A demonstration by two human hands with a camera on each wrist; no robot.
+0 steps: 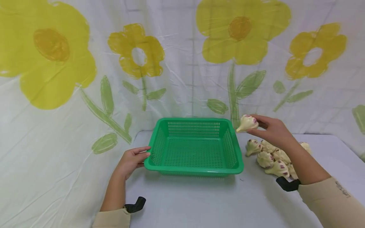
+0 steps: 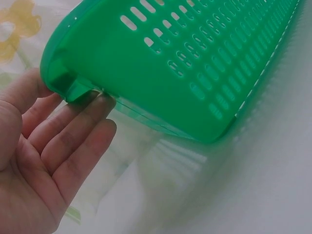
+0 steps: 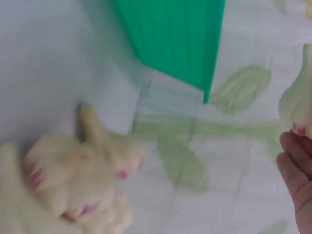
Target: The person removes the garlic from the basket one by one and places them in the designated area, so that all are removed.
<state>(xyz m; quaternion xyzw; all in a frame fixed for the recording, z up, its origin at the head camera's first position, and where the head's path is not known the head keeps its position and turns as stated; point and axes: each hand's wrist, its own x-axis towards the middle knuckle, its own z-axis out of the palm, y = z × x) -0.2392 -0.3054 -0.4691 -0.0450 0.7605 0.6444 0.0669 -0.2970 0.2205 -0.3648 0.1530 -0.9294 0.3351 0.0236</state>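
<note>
A green plastic basket (image 1: pixel 196 169) with slotted walls and floor sits on the table, nothing inside it. My left hand (image 1: pixel 129 163) grips its left rim; in the left wrist view the fingers (image 2: pixel 73 131) lie beneath the lip. My right hand (image 1: pixel 274 129) pinches a garlic bulb (image 1: pixel 247 123) between thumb and fingers, raised just past the basket's right rim, stem pointing left toward it. The right wrist view shows that same bulb (image 3: pixel 297 105) at its right edge, partly cut off. Below the right hand lies a heap of garlic bulbs (image 1: pixel 265 159), partly hidden by the forearm.
The white table (image 1: pixel 194 202) backs onto a hanging cloth (image 1: pixel 182 85) printed with yellow flowers. A black wrist mount (image 1: pixel 135 205) sits on the left wrist and another black mount (image 1: pixel 288 184) on the right. The garlic heap lies close to the basket's right side.
</note>
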